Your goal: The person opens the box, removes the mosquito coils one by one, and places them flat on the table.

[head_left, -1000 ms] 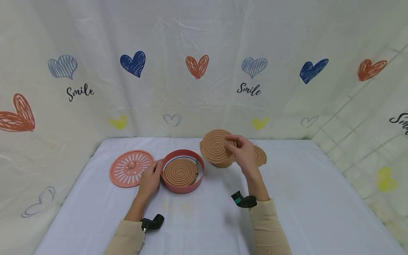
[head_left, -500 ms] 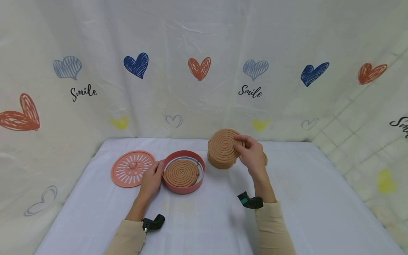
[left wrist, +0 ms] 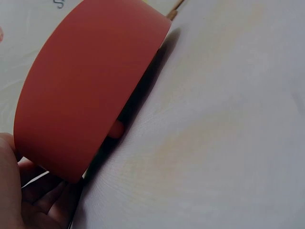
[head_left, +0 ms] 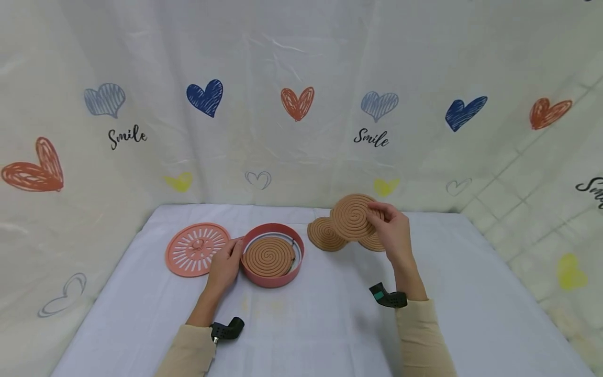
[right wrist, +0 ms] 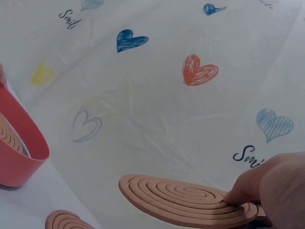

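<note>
Lifted at the back of the table, a brown mosquito coil [head_left: 353,217] is pinched at its right edge by my right hand [head_left: 394,230]. The right wrist view shows the thumb on top of this coil [right wrist: 186,196]. My left hand [head_left: 223,266] grips the left side of a red round mosquito coil holder [head_left: 269,281]. Inside the holder lies another coil [head_left: 269,256]. In the left wrist view the holder's wall [left wrist: 90,81] fills the upper left, with fingers [left wrist: 45,198] beneath its edge. A flat coil [head_left: 325,234] and a partly hidden coil [head_left: 373,243] lie beneath the lifted one.
A pink slotted lid [head_left: 188,262] with a small knob lies flat left of the holder, close to my left hand. The white tablecloth [head_left: 301,335] ends at a pale curtain [head_left: 301,152] printed with hearts.
My right hand has carried the pinched coil to the right, uncovering more of the coil on the table and passing over the one further right. The left hand stays on the holder.
</note>
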Demonstrator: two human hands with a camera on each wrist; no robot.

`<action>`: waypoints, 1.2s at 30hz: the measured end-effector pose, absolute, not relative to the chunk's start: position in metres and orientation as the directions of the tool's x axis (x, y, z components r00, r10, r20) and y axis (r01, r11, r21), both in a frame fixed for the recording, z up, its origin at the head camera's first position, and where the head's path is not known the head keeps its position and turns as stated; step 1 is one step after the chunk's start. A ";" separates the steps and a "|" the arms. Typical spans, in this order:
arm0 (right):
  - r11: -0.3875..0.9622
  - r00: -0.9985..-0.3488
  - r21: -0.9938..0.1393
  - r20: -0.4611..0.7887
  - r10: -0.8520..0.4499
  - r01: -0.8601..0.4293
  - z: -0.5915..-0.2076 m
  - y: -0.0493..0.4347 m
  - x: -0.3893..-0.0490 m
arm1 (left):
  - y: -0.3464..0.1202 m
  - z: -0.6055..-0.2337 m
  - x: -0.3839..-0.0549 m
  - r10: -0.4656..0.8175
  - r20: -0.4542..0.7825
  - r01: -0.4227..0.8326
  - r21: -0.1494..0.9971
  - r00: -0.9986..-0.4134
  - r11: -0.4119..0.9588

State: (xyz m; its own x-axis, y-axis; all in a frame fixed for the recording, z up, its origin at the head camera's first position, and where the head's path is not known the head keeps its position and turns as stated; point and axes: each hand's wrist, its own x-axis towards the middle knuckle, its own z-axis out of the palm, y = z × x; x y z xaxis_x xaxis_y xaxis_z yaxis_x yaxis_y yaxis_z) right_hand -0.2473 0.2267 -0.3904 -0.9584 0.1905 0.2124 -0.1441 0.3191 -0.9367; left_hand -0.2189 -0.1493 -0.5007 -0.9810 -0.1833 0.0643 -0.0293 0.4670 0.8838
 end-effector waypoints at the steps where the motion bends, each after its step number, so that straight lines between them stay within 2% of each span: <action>1: 0.321 -0.958 -0.936 0.212 0.195 -0.142 -0.391 0.229 -0.247 | -0.149 -0.501 -0.219 -0.182 0.063 -0.030 0.884 -0.981 0.467; 18: 0.342 -0.930 -0.929 0.242 0.277 -0.140 -0.394 0.257 -0.249 | -0.147 -0.502 -0.220 -0.156 0.097 0.013 0.884 -0.983 0.466; 36: 0.314 -0.911 -0.946 0.194 0.363 -0.076 -0.401 0.270 -0.255 | -0.152 -0.505 -0.220 -0.173 0.080 -0.011 0.881 -0.982 0.473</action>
